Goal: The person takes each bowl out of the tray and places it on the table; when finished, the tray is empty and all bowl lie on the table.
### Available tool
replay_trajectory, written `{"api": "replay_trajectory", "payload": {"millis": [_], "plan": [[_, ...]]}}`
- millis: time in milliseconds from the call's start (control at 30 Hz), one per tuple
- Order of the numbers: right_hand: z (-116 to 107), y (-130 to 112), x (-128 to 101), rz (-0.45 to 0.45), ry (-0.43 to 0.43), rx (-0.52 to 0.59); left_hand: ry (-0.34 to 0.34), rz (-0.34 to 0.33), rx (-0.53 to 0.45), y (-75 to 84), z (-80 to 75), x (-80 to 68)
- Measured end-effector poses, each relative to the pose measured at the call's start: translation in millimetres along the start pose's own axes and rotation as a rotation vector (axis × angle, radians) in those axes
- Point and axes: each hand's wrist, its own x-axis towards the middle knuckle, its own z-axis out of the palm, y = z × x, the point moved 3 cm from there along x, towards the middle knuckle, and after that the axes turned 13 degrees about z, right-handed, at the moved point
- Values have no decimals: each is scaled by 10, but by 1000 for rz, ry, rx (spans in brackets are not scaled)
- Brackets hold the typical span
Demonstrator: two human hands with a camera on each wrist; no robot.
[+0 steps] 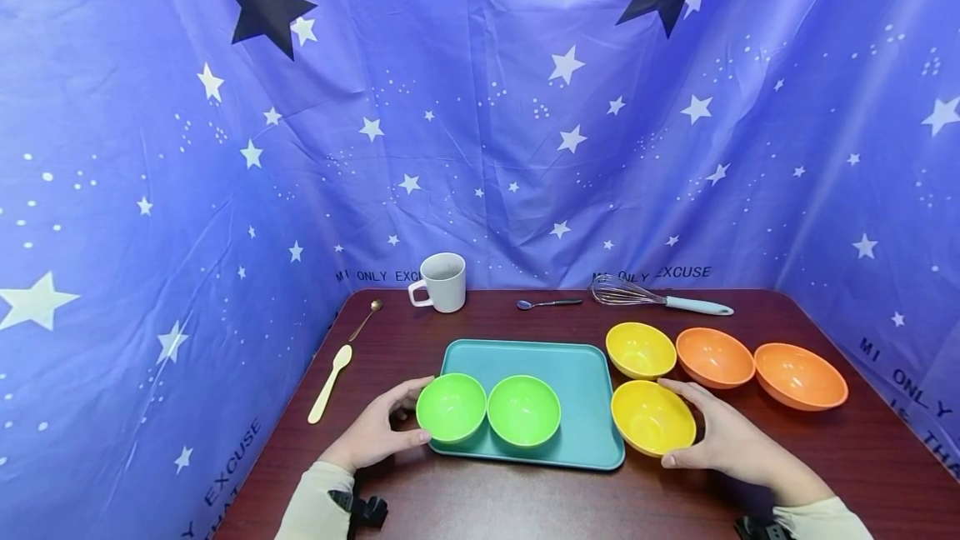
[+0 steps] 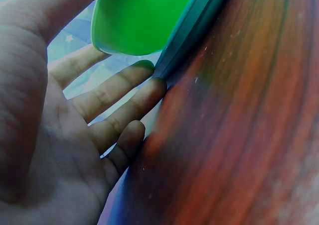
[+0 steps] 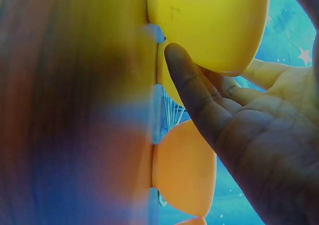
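Left hand (image 1: 378, 432): cupped against the outer wall of the near-left green bowl (image 1: 452, 407), thumb at the near side and fingers at the far side; the left wrist view shows the fingers only lightly bent, so whether it truly grips cannot be told.
Right hand (image 1: 723, 436): curved round the right side of the near yellow bowl (image 1: 652, 417), thumb at the near rim, fingers along the far wall; it looks like a light hold.
Green bowls: two, side by side and touching, standing in the front half of the teal tray (image 1: 570, 357); second green bowl (image 1: 523, 411) is to the right of the held one.
Near yellow bowl: on the bench (image 1: 525, 498), just beside the tray's right edge, not in it.
Progress, as judged: both green bowls appear placed; the yellow one seems next, the rest remain outside.
Middle row: second yellow bowl (image 1: 640, 349), then two orange bowls (image 1: 715, 357) (image 1: 800, 374), in a line to the right.
Left edge: cream spoon (image 1: 330, 384), thin gold spoon (image 1: 367, 317).
Far row: white mug (image 1: 441, 282), small metal spoon (image 1: 548, 303), whisk (image 1: 652, 296).
View differences: only the head view shows the layout; the wrist views show finger contact close up, blurred.
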Motion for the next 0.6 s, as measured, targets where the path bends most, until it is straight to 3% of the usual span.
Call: {"api": "replay_trajectory", "payload": {"millis": [600], "plan": [[-2,6,0,-7,3,-5,6,-1,3,11,0,6]]}}
